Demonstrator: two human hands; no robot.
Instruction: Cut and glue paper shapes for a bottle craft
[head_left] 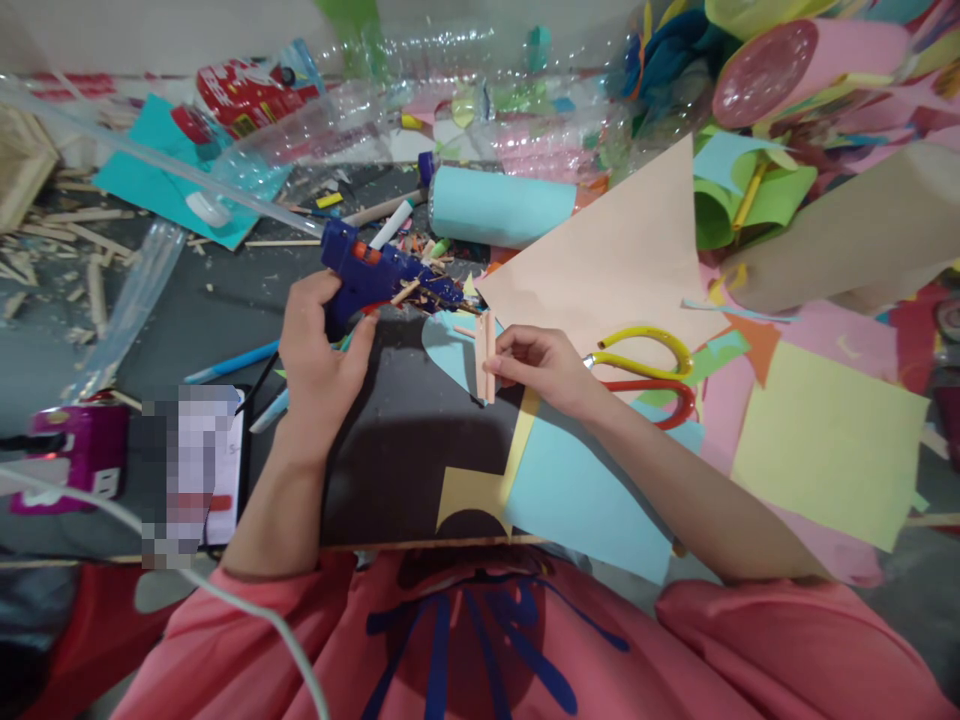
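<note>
My left hand (319, 335) is wrapped round the handle of a blue hot glue gun (375, 270), its nozzle pointing right. A long clear glue stick (225, 185) sticks out of the gun's rear. Between the thumb and fingers of my right hand (544, 365) are small wooden sticks (486, 358), set side by side and upright, with a thin piece jutting left. They are close to the nozzle; whether they touch it I cannot tell. Scissors (652, 360) with one yellow and one red handle lie beside my right wrist, their blades hidden.
A bottle wrapped in light blue paper (502, 205) lies beyond my hands. Wood scraps (90, 235) litter the left. A phone (225, 470) and a purple box (82, 455) lie near the left front edge. Coloured paper, including a yellow sheet (829, 440), covers the right.
</note>
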